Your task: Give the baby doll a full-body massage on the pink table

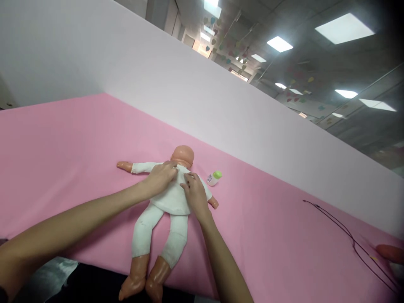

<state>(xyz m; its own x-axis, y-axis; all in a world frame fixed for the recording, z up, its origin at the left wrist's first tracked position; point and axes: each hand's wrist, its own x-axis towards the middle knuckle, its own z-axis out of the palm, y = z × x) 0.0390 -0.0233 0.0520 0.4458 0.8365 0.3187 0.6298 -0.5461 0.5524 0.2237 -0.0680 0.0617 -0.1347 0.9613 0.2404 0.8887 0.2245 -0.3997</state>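
- Baby doll [173,198]: lies stretched out on the pink table covering [268,235], directly in front of me and under both my hands
- Long axis: runs away from me and slightly to the right, bald head [183,155] at the far end, feet [135,275] towards me at the near edge; whether it lies on its front or back I cannot say for certain
- Governing relation: the neckline [180,166] of its white top [176,205] sits just below the head; my left hand [162,179] is the nearer to it, my right hand [196,193] lying a little lower, on the right side of the top
- Left fingers: bunched closely together, bent over the cloth beside the neckline; whether a fold is pinched I cannot tell
- Right fingers: half curled, thumb and forefinger showing a narrow gap at the top; a firm hold on the fabric cannot be confirmed
- Green-capped bottle [213,178]: on the covering to the right, just beside the doll's sleeve, nearer my right hand and not touched by it
- Dark cable [350,237]: well apart, far right
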